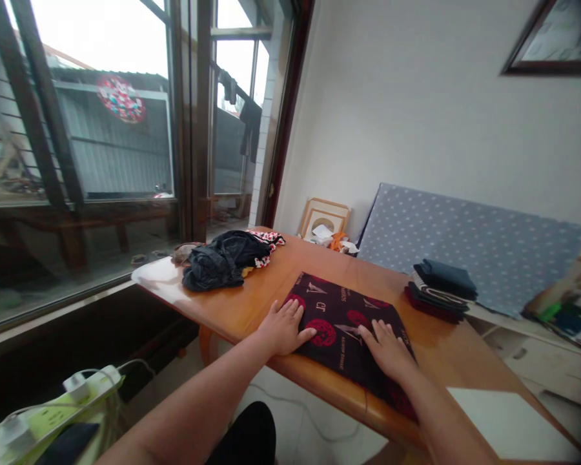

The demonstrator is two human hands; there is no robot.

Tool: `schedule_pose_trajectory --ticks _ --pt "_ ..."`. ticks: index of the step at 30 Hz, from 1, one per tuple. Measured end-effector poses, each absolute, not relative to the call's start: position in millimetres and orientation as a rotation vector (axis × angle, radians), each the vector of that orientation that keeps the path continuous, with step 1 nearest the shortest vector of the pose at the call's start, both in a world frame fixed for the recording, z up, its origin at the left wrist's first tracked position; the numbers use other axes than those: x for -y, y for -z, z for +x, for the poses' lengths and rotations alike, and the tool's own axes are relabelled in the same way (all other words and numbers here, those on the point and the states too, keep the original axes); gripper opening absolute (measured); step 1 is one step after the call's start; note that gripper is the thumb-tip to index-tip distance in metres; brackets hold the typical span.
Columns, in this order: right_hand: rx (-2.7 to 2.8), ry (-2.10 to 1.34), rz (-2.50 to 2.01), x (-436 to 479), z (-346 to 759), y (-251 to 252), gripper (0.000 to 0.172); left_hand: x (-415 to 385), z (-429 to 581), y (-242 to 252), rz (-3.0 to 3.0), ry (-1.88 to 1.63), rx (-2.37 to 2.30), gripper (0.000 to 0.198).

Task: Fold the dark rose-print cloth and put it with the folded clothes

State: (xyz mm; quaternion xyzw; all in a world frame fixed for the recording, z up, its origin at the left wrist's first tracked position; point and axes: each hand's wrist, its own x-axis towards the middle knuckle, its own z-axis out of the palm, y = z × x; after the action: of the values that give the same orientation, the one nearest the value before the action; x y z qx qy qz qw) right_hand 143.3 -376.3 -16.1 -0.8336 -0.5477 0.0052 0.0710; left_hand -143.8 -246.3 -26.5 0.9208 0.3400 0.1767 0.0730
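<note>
A dark cloth [341, 349] with red round patterns and pale lettering lies flat and folded on the wooden table [271, 303], at its near edge. My left hand [283, 328] rests on the cloth's left side, fingers stretched out and thumb spread. On its right side lies my right hand [387, 349], palm down with the fingers apart. Neither hand grips anything. What kind of garment or cloth it is, I cannot tell.
A crumpled heap of dark clothes [223, 258] lies at the table's far left. Folded clothes [440, 290] are stacked at the right, near a white sheet [508, 420]. A power strip [53, 413] with plugs sits at the lower left, beside the window.
</note>
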Motion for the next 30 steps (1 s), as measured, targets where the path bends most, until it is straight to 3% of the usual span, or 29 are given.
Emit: schedule_pose_trajectory --ticks 8,12,15,19,24,30 --pt "1.628 0.12 -2.519 423 109 45 0.076 252 -144 23 2.757 -0.693 -1.016 0.077" --pt "1.658 0.259 -2.352 425 106 48 0.081 270 -159 12 2.722 -0.903 -0.946 0.053" --pt "1.768 0.381 -1.99 432 79 39 0.072 295 -190 17 2.628 -1.169 -0.997 0.035" --pt "1.881 0.358 -1.593 457 17 28 0.047 341 -255 54 2.517 -1.345 -1.159 0.033" --pt "2.022 0.068 -1.478 474 -38 47 0.032 388 -358 128 2.38 -1.009 -1.58 0.031" --pt "1.999 -0.305 -1.674 475 -65 98 0.041 425 -462 198 2.026 -0.543 -2.113 0.034"
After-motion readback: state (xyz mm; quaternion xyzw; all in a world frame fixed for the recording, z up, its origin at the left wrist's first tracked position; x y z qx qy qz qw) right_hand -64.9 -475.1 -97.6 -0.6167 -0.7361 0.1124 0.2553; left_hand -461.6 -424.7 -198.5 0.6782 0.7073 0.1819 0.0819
